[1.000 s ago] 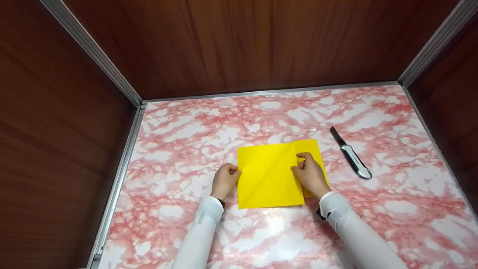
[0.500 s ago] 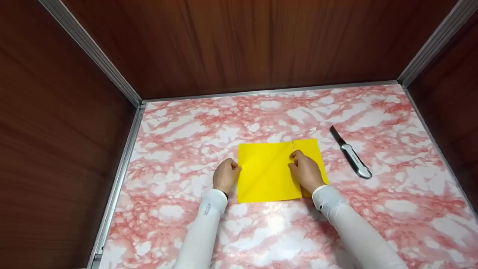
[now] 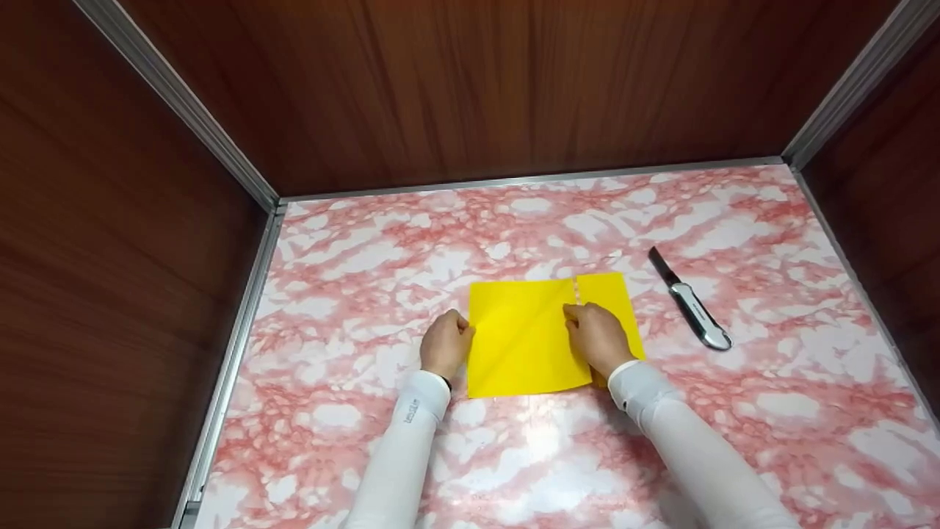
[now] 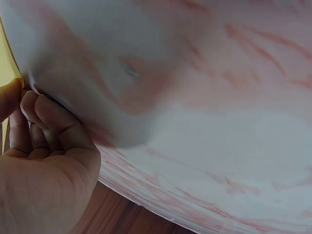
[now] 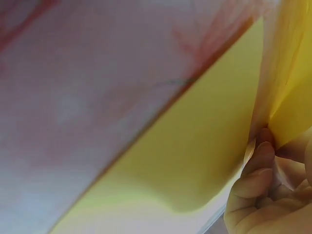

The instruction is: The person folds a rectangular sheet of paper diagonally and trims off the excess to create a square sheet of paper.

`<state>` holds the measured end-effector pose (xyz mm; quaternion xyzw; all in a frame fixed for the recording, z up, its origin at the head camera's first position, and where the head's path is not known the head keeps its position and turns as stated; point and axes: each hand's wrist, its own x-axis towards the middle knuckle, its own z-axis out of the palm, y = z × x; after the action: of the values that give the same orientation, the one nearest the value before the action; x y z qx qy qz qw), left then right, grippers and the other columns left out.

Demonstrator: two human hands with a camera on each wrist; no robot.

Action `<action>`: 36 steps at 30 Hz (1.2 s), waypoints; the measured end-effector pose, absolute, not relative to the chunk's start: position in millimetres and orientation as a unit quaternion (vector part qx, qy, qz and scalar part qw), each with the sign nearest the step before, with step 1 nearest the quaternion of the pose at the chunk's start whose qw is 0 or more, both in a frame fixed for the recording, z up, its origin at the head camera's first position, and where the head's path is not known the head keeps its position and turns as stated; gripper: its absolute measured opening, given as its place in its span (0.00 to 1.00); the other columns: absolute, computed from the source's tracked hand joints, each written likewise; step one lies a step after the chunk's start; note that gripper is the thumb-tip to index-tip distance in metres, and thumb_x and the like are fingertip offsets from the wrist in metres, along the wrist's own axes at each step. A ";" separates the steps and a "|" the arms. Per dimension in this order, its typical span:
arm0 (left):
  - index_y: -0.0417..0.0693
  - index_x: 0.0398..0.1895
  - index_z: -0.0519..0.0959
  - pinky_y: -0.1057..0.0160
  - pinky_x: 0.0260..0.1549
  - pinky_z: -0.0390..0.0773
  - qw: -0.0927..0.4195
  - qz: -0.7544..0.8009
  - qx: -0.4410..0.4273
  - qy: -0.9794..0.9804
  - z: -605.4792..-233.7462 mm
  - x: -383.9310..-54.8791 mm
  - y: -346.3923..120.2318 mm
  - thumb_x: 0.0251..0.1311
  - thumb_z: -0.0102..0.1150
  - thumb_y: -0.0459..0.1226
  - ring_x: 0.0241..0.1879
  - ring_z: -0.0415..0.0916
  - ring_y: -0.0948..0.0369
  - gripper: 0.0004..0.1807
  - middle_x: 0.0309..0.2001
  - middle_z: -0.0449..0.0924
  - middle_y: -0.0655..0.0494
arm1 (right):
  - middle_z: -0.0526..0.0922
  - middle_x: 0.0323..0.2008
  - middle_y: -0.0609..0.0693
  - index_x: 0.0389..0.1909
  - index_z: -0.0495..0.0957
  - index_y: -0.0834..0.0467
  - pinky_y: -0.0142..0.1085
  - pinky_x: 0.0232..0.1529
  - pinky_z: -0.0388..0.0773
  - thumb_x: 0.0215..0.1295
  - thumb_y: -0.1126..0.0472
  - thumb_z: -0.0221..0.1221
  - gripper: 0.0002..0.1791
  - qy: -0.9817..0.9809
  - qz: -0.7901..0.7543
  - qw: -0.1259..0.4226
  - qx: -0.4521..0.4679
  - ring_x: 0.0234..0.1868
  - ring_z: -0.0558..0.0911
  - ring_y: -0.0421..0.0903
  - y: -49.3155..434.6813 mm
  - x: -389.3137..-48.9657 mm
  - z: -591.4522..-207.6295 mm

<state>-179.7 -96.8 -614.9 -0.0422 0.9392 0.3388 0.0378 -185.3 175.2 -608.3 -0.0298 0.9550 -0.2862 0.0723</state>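
Note:
A squarish yellow paper sheet (image 3: pixel 518 342) with a faint diagonal crease lies between both hands in the head view. My left hand (image 3: pixel 445 344) pinches its left edge; the left wrist view shows the thumb against curled fingers at the paper's edge (image 4: pixel 6 58). At the right edge, my right hand (image 3: pixel 601 339) pinches the same sheet, its fingertips on the margin. A narrower yellow paper piece (image 3: pixel 606 286) lies beneath that hand, split from the sheet by a thin gap at the top. In the right wrist view this piece (image 5: pixel 204 126) lies flat beside the raised sheet edge.
A utility knife (image 3: pixel 692 305) with its dark blade out lies right of the paper, blade pointing away. The red-and-white marbled tabletop (image 3: pixel 367 257) is bounded by brown wood-grain panels (image 3: pixel 470 88) with metal edging at the back and sides.
The sheet has shifted slightly away from me and left, and a gap now shows between it and the narrower piece. My right hand has moved a little left with its edge.

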 end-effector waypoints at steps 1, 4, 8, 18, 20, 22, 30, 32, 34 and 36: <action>0.46 0.36 0.79 0.56 0.35 0.78 0.038 0.337 -0.042 0.940 -615.1 -179.8 -96.7 0.70 0.63 0.38 0.31 0.76 0.57 0.06 0.33 0.80 0.55 | 0.82 0.56 0.63 0.65 0.78 0.63 0.55 0.64 0.72 0.73 0.64 0.61 0.22 0.957 -0.280 0.068 -0.033 0.56 0.80 0.61 175.1 -185.2 -608.6; 0.45 0.39 0.78 0.56 0.36 0.79 0.039 0.334 -0.043 0.941 -615.6 -179.9 -96.1 0.70 0.63 0.38 0.32 0.77 0.57 0.06 0.35 0.80 0.54 | 0.83 0.50 0.63 0.63 0.81 0.62 0.54 0.58 0.75 0.72 0.63 0.62 0.20 0.964 -0.257 0.041 -0.048 0.50 0.80 0.62 174.9 -184.7 -609.4; 0.44 0.51 0.77 0.56 0.37 0.80 0.033 0.329 -0.045 0.943 -616.8 -179.9 -93.5 0.70 0.63 0.38 0.35 0.79 0.57 0.12 0.39 0.81 0.53 | 0.78 0.43 0.62 0.56 0.85 0.63 0.53 0.49 0.75 0.69 0.66 0.64 0.16 0.971 -0.225 -0.024 -0.080 0.45 0.75 0.61 173.2 -186.3 -611.9; 0.42 0.70 0.71 0.52 0.45 0.81 -0.009 0.287 -0.012 0.958 -616.9 -175.8 -86.3 0.70 0.64 0.36 0.45 0.80 0.51 0.27 0.51 0.77 0.46 | 0.72 0.59 0.64 0.68 0.77 0.58 0.54 0.60 0.73 0.75 0.74 0.52 0.24 0.965 -0.189 -0.009 -0.184 0.57 0.70 0.64 165.4 -185.6 -618.0; 0.42 0.69 0.72 0.52 0.46 0.80 -0.021 0.267 0.005 0.964 -618.2 -176.0 -85.7 0.70 0.63 0.36 0.46 0.79 0.51 0.26 0.51 0.77 0.46 | 0.72 0.60 0.64 0.69 0.76 0.57 0.54 0.61 0.72 0.75 0.74 0.52 0.25 0.967 -0.171 -0.009 -0.190 0.58 0.69 0.64 164.9 -185.3 -618.4; 0.43 0.69 0.73 0.52 0.50 0.78 -0.037 0.240 0.038 0.969 -620.4 -174.9 -85.4 0.71 0.62 0.35 0.49 0.77 0.50 0.24 0.52 0.77 0.46 | 0.71 0.62 0.64 0.70 0.75 0.57 0.54 0.62 0.72 0.75 0.74 0.53 0.25 0.968 -0.160 -0.004 -0.192 0.59 0.69 0.64 163.8 -184.9 -618.5; 0.51 0.72 0.74 0.49 0.71 0.62 -0.006 0.122 0.260 0.958 -624.1 -145.0 -82.5 0.78 0.51 0.43 0.71 0.65 0.49 0.23 0.70 0.72 0.51 | 0.69 0.64 0.63 0.72 0.73 0.55 0.54 0.65 0.70 0.75 0.72 0.55 0.27 0.972 -0.136 0.009 -0.190 0.62 0.67 0.63 160.6 -183.0 -619.8; 0.52 0.73 0.73 0.50 0.72 0.59 0.015 0.102 0.285 0.953 -624.7 -134.5 -83.2 0.79 0.48 0.46 0.74 0.62 0.50 0.24 0.73 0.68 0.52 | 0.69 0.65 0.63 0.72 0.72 0.55 0.54 0.65 0.70 0.75 0.71 0.56 0.27 0.973 -0.136 0.011 -0.188 0.63 0.67 0.63 160.3 -182.7 -619.9; 0.51 0.74 0.72 0.51 0.73 0.58 0.026 0.093 0.291 0.952 -625.4 -125.7 -84.8 0.79 0.47 0.48 0.75 0.60 0.51 0.25 0.75 0.66 0.52 | 0.68 0.66 0.62 0.73 0.72 0.54 0.54 0.65 0.70 0.75 0.70 0.56 0.27 0.973 -0.138 0.018 -0.181 0.63 0.67 0.63 160.2 -182.3 -620.2; 0.50 0.74 0.71 0.51 0.73 0.57 0.029 0.091 0.289 0.953 -626.0 -119.4 -86.1 0.79 0.46 0.49 0.76 0.59 0.52 0.26 0.76 0.65 0.52 | 0.68 0.66 0.62 0.74 0.71 0.54 0.54 0.66 0.69 0.75 0.69 0.57 0.28 0.974 -0.140 0.027 -0.175 0.64 0.66 0.62 160.2 -181.8 -620.5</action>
<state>-119.4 -86.1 -626.0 0.2889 0.9525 0.0914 0.0294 -181.8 160.2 -620.5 -0.1751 0.9741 -0.1402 0.0269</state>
